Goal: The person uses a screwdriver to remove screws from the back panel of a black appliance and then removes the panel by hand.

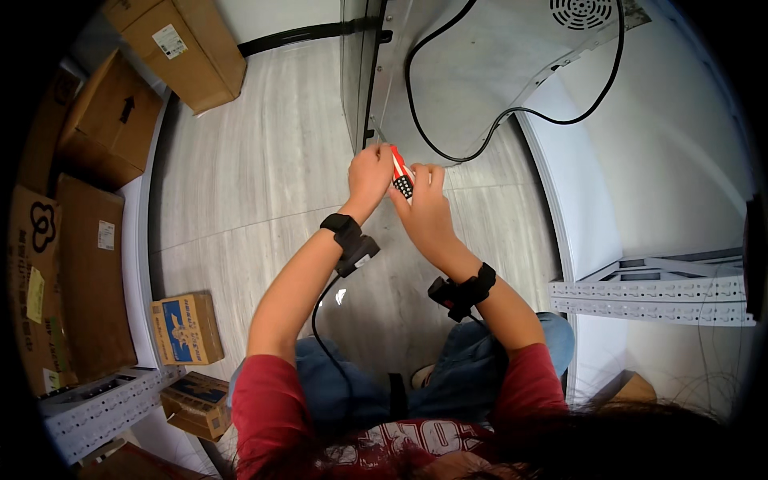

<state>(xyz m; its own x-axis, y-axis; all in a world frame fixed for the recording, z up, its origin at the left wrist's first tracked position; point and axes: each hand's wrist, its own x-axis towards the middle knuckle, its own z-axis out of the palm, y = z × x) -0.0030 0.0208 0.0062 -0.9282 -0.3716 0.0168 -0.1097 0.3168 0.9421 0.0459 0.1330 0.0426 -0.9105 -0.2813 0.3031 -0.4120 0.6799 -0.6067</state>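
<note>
In the middle of the view, a screwdriver point(403, 186) with a red, white and black dotted handle is tilted toward the lower edge of a large metal appliance panel point(464, 88). My right hand point(426, 210) grips the back part of the handle. My left hand point(370, 178) is closed at the front of the handle, its fingertips curled by the thin shaft. The shaft's tip is close to the panel's left corner, too small to tell whether it touches a screw. Both wrists wear black strapped devices.
A black cable point(411, 88) loops over the panel and down to the floor. Cardboard boxes point(120, 120) fill the left shelf, and small boxes point(188, 328) lie below. A taller carton point(184, 56) stands at the back left. White perforated shelf beams point(656, 300) are at the right.
</note>
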